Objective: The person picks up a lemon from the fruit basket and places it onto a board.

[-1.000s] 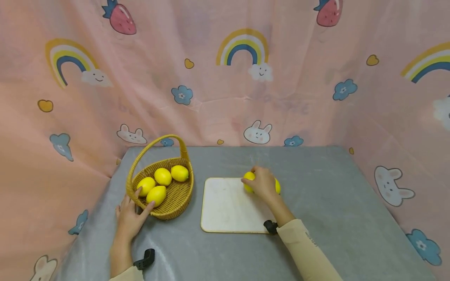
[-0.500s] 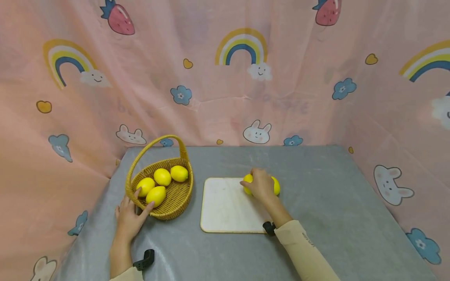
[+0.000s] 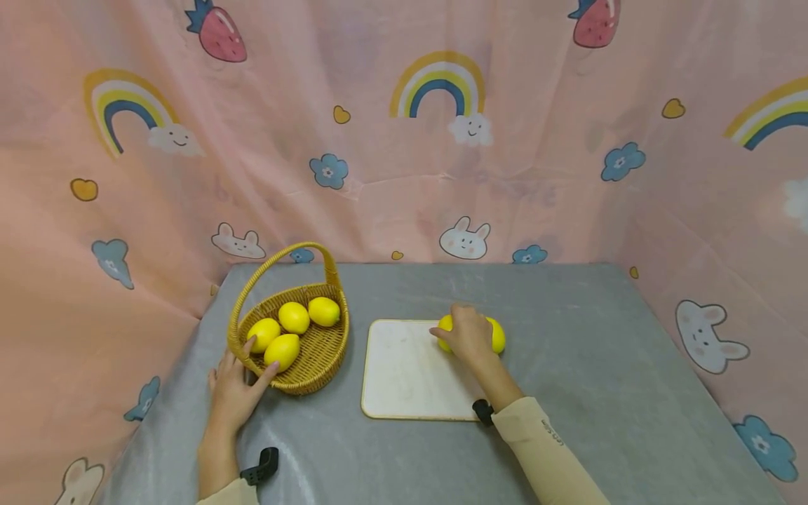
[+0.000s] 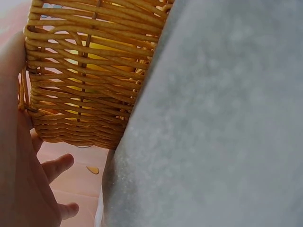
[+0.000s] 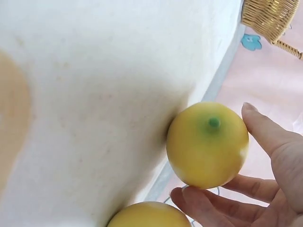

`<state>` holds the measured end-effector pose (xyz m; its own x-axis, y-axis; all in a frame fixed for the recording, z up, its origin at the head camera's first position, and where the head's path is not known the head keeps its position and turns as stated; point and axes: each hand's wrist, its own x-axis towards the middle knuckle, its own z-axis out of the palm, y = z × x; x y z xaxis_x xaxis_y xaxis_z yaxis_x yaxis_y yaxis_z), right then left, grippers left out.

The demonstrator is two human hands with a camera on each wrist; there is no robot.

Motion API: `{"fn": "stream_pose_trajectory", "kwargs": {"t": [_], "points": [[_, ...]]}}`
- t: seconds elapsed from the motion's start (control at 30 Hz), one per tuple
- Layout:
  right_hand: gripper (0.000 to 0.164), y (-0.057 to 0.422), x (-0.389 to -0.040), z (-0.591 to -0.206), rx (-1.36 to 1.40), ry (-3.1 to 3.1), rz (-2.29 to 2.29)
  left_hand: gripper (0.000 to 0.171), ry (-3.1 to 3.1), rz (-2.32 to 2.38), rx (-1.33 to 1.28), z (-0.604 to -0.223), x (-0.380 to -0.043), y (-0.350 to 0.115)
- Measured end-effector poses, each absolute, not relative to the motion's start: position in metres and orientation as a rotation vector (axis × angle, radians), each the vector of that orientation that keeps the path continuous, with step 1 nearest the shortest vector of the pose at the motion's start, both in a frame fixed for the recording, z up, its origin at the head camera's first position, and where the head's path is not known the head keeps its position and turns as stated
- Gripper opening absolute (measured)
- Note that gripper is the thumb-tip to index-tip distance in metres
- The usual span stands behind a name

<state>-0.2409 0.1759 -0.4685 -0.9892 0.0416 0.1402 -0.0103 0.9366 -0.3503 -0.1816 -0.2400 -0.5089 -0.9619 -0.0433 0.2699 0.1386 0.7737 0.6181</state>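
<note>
In the head view my left hand (image 3: 233, 396) holds the near left rim of a wicker basket (image 3: 325, 365), thumb and a fingertip over the edge. The woven wall (image 4: 90, 85) fills the upper left of the left wrist view. Inside lie several yellow lemons, including a front lemon (image 3: 282, 351) close to my thumb. At the far right corner of a white cutting board (image 3: 410, 379), my right hand (image 3: 470, 337) grips a lemon (image 5: 207, 146) between thumb and fingers, its green-tipped end towards the wrist camera. Another lemon (image 3: 498, 337) sits just right of it, partly covered by the hand.
A grey cloth (image 3: 606, 379) covers the table, with a gap of it between basket and board. Pink printed curtain (image 3: 391, 189) encloses the back and both sides. The basket's tall arched handle (image 3: 278, 258) rises over the lemons.
My right hand has shifted slightly towards me and left, and more of the lemon on the right shows. My left hand stays on the basket, which has not moved.
</note>
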Motion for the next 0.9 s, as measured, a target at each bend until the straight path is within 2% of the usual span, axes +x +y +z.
{"fn": "stream_pose_trajectory", "kwargs": {"t": [0.33,0.7,0.8,0.9], "points": [[0.047,0.174,-0.243,-0.463,-0.022,-2.966,0.44,0.076,-2.692,-0.975,-0.081,-0.507,-0.179,-0.238],[0.055,0.183,-0.249,-0.448,-0.026,-2.802,0.429,0.077,-2.689,-0.972,-0.083,-0.507,-0.182,-0.239],[0.05,0.183,-0.251,-0.445,0.004,-2.69,0.472,0.077,-2.69,-0.974,-0.079,-0.507,-0.182,-0.239],[0.038,0.178,-0.253,-0.443,0.092,-2.554,0.508,0.076,-2.688,-0.97,-0.078,-0.506,-0.181,-0.239]]}}
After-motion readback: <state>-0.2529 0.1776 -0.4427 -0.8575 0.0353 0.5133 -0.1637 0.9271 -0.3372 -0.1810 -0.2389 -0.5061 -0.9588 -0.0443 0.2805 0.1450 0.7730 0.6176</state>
